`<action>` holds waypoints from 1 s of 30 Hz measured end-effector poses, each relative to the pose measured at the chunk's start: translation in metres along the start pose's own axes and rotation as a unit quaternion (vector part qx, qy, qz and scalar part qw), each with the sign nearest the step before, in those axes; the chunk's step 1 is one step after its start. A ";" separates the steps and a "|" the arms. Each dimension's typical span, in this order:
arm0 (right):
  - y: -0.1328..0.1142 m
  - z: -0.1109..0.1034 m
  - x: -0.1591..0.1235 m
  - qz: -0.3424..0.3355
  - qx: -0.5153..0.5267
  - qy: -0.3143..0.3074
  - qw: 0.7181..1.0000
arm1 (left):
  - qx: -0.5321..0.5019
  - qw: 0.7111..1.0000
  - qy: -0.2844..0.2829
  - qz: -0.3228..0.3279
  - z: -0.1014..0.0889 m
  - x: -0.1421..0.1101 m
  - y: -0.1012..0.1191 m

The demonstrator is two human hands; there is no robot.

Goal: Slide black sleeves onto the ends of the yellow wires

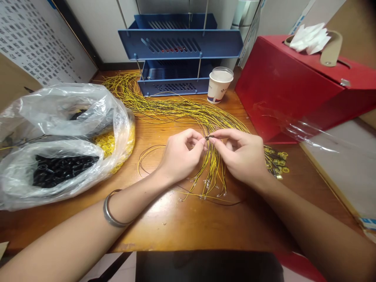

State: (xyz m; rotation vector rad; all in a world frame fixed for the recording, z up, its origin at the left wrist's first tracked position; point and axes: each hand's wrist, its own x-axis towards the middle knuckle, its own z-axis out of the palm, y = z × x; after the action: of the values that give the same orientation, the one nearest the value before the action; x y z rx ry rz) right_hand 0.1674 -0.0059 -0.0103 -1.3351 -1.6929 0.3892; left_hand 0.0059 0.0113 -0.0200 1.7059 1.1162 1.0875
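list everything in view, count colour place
wires: many, yellow and black, centre
held piece: one, dark, fingertips
tips: several, clear, wire ends
ringed parts: several, yellow, right
bags: two-plus, clear, left
loose pieces: many, black, front bag
rings: many, yellow, bag
rack: one, blue, back
cup: one, white, beside rack
container: one, silver, back
box: one, red, right
tissue: some, white, on box
panel: one, white, left
table: one, brown, centre
bangle: one, grey, left forearm
left hand: one, centre
right hand: one, centre
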 end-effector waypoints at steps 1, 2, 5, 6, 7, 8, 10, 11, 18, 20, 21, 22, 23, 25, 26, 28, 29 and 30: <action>0.000 0.000 0.000 -0.003 -0.002 0.000 1.000 | -0.002 1.000 0.000 0.002 0.000 0.000 0.000; 0.000 0.000 0.000 -0.006 -0.004 0.001 1.000 | -0.004 1.000 -0.001 0.004 0.000 0.000 0.000; -0.001 0.000 0.000 -0.008 -0.004 0.000 1.000 | -0.006 1.000 -0.001 0.008 0.000 0.000 0.000; -0.001 0.000 0.000 -0.009 -0.003 -0.001 1.000 | -0.004 1.000 0.000 0.008 0.000 0.000 0.000; -0.001 0.000 0.000 -0.009 -0.002 -0.003 1.000 | -0.001 1.000 0.000 0.009 0.000 0.000 0.000; -0.001 0.000 0.000 -0.009 -0.001 -0.005 1.000 | 0.001 1.000 0.000 0.009 0.000 0.000 0.000; -0.001 0.000 -0.001 -0.009 -0.001 -0.007 1.000 | 0.006 1.000 -0.002 0.010 0.000 0.000 0.000; -0.001 0.001 -0.001 -0.008 -0.001 -0.009 1.000 | 0.007 1.000 -0.003 0.010 0.000 0.000 0.000; 0.000 0.000 0.001 0.008 0.004 -0.011 1.000 | -0.005 1.000 0.001 0.006 -0.001 0.001 -0.002; 0.001 -0.001 0.001 0.017 0.007 -0.004 1.000 | -0.018 1.000 0.004 0.002 0.000 0.002 0.000; 0.001 -0.001 0.002 0.020 0.007 0.001 1.000 | -0.020 1.000 0.006 -0.001 0.000 0.002 0.001; 0.001 -0.002 0.002 0.022 0.007 0.005 1.000 | -0.020 1.000 0.009 -0.003 0.000 0.002 0.002; 0.000 -0.002 0.002 0.021 0.006 0.010 1.000 | -0.018 1.000 0.013 -0.006 0.000 0.002 0.003; 0.000 -0.003 0.003 0.019 0.004 0.017 1.000 | -0.012 1.000 0.021 -0.012 0.001 0.002 0.005; 0.000 -0.003 0.003 0.019 0.004 0.019 1.000 | -0.012 1.000 0.022 -0.014 0.001 0.002 0.005; 0.000 -0.003 0.003 0.019 0.005 0.020 1.000 | -0.013 1.000 0.014 -0.014 0.001 0.002 0.006; 0.000 -0.003 0.003 0.020 0.005 0.018 1.000 | -0.013 1.000 0.006 -0.013 0.001 0.001 0.006; 0.000 -0.003 0.003 0.021 0.005 0.015 1.000 | -0.012 1.000 -0.001 -0.010 0.000 0.001 0.006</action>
State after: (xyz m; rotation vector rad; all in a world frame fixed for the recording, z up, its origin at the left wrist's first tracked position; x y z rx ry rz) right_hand 0.1698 -0.0038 -0.0072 -1.3640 -1.6378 0.3996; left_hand 0.0079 0.0108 -0.0145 1.6724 1.1133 1.0826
